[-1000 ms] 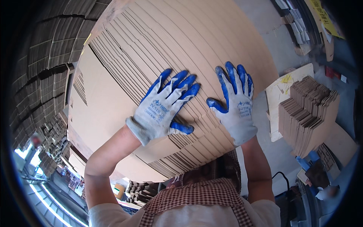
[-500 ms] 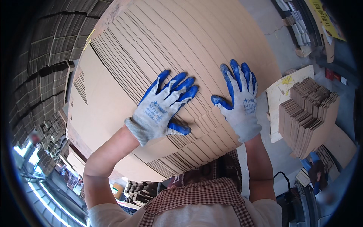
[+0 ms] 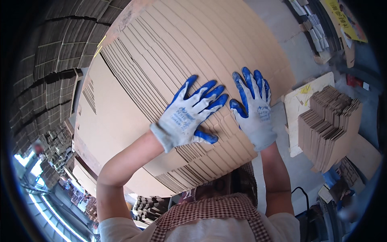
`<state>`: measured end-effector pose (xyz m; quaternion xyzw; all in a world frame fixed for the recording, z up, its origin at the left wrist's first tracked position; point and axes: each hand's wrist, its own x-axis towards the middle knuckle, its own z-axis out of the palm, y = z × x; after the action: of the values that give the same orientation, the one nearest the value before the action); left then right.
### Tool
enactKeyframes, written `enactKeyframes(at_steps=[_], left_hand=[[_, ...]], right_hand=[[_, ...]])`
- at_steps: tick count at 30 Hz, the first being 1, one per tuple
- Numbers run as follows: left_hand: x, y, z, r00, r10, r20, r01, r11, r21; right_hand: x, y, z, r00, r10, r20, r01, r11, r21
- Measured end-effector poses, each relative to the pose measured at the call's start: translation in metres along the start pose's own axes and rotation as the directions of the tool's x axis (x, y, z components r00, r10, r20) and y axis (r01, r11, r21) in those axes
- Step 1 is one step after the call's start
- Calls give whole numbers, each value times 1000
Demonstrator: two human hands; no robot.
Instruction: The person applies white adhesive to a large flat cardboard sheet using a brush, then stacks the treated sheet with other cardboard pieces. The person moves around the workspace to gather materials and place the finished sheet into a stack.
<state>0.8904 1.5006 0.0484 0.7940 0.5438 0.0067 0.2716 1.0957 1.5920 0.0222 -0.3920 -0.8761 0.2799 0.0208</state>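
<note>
Overlapping flat cardboard sheets [image 3: 133, 80] lie fanned out in a broad row before me, their edges stepped like shingles. My left hand [image 3: 189, 113], in a white knit glove with blue coated fingers, rests on the stepped edges near the middle, fingers spread. To its right, my right hand [image 3: 254, 107] wears a matching glove and presses flat on the sheets, with fingers stretched forward and the thumb out to the left. Neither hand grips anything. The undersides of both palms are hidden.
A smaller stack of folded cardboard pieces [image 3: 330, 125] stands at the right beside a pale board [image 3: 294, 109]. Tall bundles of cardboard [image 3: 60, 48] rise along the left. At the upper right are papers [image 3: 316, 36] and a yellow sign [image 3: 346, 20].
My left hand has slid to the right, closer to my right hand. The right hand has shifted slightly, staying on the sheets. Both remain spread.
</note>
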Motion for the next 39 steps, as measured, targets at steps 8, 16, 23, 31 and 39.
enactKeyframes(at_steps=[8,16,23,31,39], left_hand=[[-4,-6,2,999,23,-49,-25,999,-36],[-8,-11,4,998,46,-33,-48,997,-55],[-23,-24,-9,998,7,-68,-12,997,-81],[-34,-21,-11,1000,17,-19,-17,999,28],[-42,-20,-8,1000,-9,8,9,1000,-12]], right_hand=[[2,-2,-1,999,29,13,-29,999,-31],[0,-4,5,1000,14,-21,-16,996,-85],[-13,-32,18,998,56,-5,-56,997,46],[-12,-35,18,998,68,7,-68,997,41],[-11,-35,18,998,59,-4,-59,998,-2]])
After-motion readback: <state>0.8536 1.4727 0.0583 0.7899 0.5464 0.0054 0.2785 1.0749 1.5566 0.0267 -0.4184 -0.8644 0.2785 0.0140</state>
